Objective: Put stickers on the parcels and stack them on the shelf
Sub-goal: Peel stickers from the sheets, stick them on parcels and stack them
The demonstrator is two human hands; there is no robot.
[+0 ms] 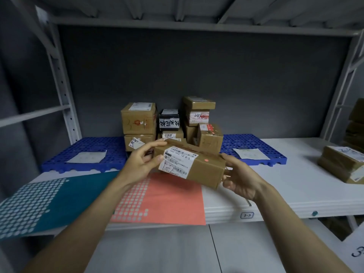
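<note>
Head view, left to right: a teal sticker sheet (39,201) and a coral sticker sheet (169,200) are lying on the white shelf (295,186). Above the coral sheet, the left hand (141,164) is gripping the left end of a brown parcel (204,170), fingers curled round it. The parcel's long axis is running left to right, dipping rightward. The right hand (238,178) is cupping its right end. Stacked parcels (171,123) are sitting just behind.

white shelf (295,186) carries blue mats (82,152), sticker sheets (167,200), parcels (342,164).
</note>
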